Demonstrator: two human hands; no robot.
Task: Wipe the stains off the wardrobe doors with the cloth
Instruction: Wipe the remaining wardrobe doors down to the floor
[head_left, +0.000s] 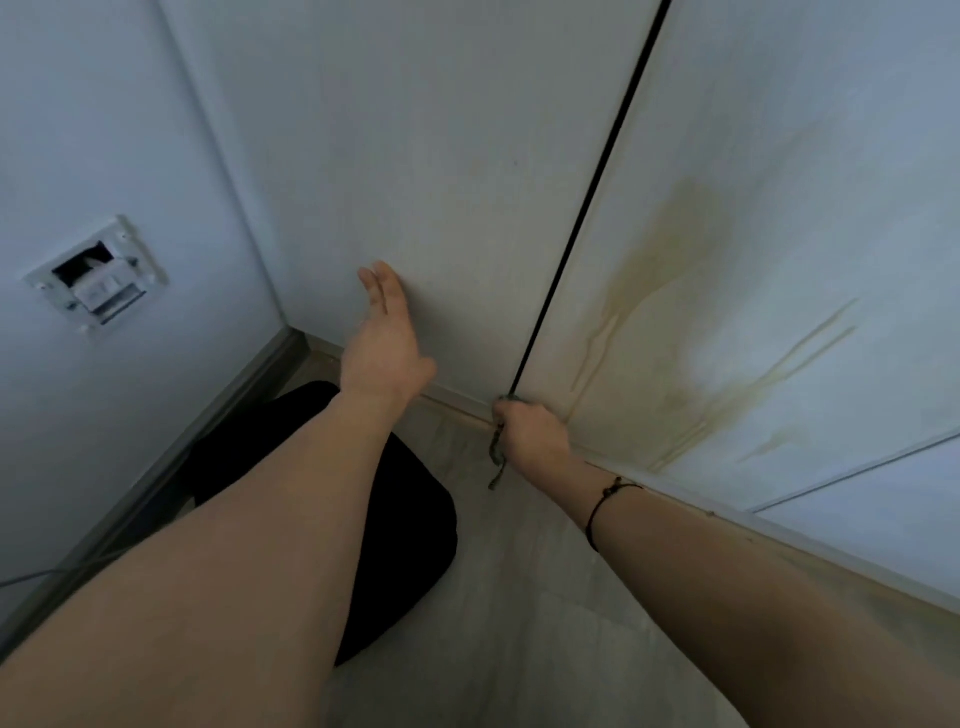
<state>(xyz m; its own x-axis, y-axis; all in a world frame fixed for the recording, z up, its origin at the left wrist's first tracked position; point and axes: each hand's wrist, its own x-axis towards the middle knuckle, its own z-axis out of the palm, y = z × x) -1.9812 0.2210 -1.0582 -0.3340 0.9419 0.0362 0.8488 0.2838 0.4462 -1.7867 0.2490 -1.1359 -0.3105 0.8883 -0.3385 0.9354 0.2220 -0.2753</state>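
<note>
Pretty plain corner here: the side wall is a pale bluish white, with a busted-looking wall plate on it, part of it open so a dark hole shows. A grey skirting board runs along the bottom. The floor is light beige, and a black cushion-like thing sits on it near the wall. Light is dim and cool.

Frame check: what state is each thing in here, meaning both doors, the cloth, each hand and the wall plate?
Left door, shut, faint marks only.
Right door, shut, yellowish stain streaked down it.
Cloth, bunched in a fist, one end dangling.
Left hand, fingers straight, against the left door.
Right hand, grips the cloth low by the gap between doors.
Wall plate, cover partly open, dark hole showing.
</note>
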